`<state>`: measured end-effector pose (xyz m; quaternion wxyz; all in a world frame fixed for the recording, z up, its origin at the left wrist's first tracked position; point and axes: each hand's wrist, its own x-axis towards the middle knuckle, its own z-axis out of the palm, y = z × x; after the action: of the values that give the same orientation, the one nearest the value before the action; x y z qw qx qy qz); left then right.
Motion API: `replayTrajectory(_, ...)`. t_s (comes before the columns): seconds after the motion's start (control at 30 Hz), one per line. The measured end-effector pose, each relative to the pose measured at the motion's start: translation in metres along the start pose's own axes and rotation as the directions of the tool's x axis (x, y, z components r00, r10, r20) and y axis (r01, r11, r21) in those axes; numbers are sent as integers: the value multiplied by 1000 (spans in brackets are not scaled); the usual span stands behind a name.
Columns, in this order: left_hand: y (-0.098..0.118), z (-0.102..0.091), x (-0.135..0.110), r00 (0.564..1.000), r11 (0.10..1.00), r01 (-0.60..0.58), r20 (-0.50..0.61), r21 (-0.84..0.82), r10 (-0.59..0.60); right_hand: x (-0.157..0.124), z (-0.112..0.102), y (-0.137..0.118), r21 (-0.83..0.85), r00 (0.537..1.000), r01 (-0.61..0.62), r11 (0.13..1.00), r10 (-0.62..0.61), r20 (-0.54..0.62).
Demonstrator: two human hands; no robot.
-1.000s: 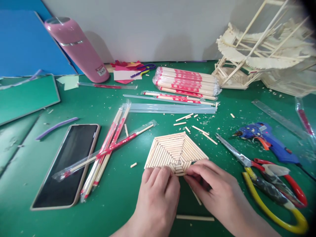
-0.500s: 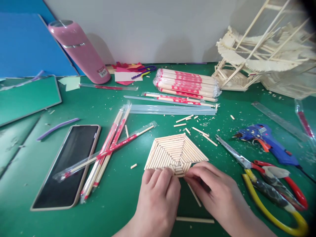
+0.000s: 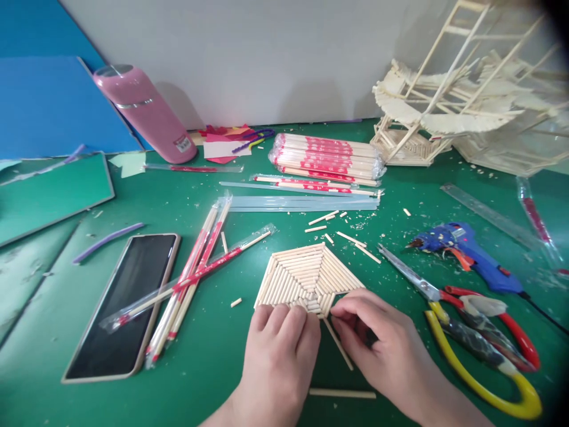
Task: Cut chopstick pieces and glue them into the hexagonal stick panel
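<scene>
A many-sided panel of wooden sticks (image 3: 306, 273), laid in nested rings, lies on the green tabletop before me. My left hand (image 3: 281, 344) is closed over its near left edge, fingers curled and knuckles up. At the panel's near right side, my right hand (image 3: 377, 332) has thumb and forefinger drawn together in a pinch; whatever is between the tips is hidden. One loose stick (image 3: 338, 344) slants from the panel's near edge toward me, beside the right thumb. Another stick (image 3: 342, 393) lies flat between my forearms.
Scissors with a yellow handle (image 3: 484, 367), red-handled pliers (image 3: 520, 338) and a blue glue gun (image 3: 471, 249) lie at right. On the left, wrapped chopsticks (image 3: 191, 284) overlap a phone (image 3: 124, 308). Behind are a chopstick bundle (image 3: 326, 157), a pink bottle (image 3: 146, 112) and a stick model (image 3: 427, 118).
The whole view has shifted slightly. My right fingertips have drawn a little away from the panel's near edge, showing more of the slanting stick. My left hand stays on the panel.
</scene>
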<state>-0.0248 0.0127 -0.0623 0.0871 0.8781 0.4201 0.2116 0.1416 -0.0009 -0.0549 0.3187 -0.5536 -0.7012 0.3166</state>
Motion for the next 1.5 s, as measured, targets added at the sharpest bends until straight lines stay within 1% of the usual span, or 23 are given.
replayTrajectory(0.37,0,0,-2,998,998,-50,-26,33,51,-2,0,1,13,999,2,1000,-2,32)
replayTrajectory(0.47,0,1,-2,999,998,-40,-29,40,41,-3,0,1,10,999,0,1000,-1,33)
replayTrajectory(0.57,-1,2,-2,1000,999,-30,-5,27,30,-3,1,1,9,999,0,1000,0,33)
replayTrajectory(0.67,-3,2,-3,999,999,-40,0,21,40,-2,1,0,3,1000,4,1000,-4,22)
replayTrajectory(0.73,-4,1,-3,999,999,-52,-15,16,52,-2,1,0,4,1000,12,1000,-12,20)
replayTrajectory(0.83,-5,-1,-3,997,998,-55,-54,-28,53,-3,0,-1,12,999,25,1000,-25,35)
replayTrajectory(0.97,-2,-3,-3,994,980,-90,-81,-177,76,-9,0,-3,40,996,66,997,-69,60)
replayTrajectory(1.03,1,-4,-5,984,962,-132,-148,-240,98,-14,0,-4,62,994,88,994,-92,60)
replayTrajectory(1.07,3,-4,-7,979,956,-139,-182,-259,93,-16,0,-6,69,993,96,993,-100,56)
replayTrajectory(1.13,6,-5,-10,978,958,-104,-202,-269,49,-20,0,-9,76,993,109,991,-112,36)
replayTrajectory(1.2,10,-8,-13,986,963,-52,-168,-266,6,-23,-1,-12,76,993,118,990,-119,12)
replayTrajectory(1.23,11,-9,-14,989,962,-53,-148,-267,14,-25,-2,-14,76,993,117,990,-118,1)
replayTrajectory(1.33,14,-11,-17,980,945,-156,-162,-288,113,-31,-6,-17,77,994,106,991,-105,-16)
replayTrajectory(1.37,16,-12,-17,978,938,-177,-158,-297,135,-33,-8,-18,78,994,105,991,-103,-27)
replayTrajectory(1.4,17,-13,-18,981,932,-171,-141,-319,131,-36,-11,-18,77,994,101,992,-98,-45)
replayTrajectory(1.43,19,-13,-18,990,923,-129,-103,-363,98,-39,-15,-19,70,994,88,994,-83,-77)
replayTrajectory(1.47,22,-14,-18,998,901,-56,-48,-430,40,-43,-18,-19,63,991,68,996,-60,-118)
replayTrajectory(1.5,25,-14,-18,999,857,39,13,-515,-38,-47,-22,-20,62,987,47,997,-37,-156)
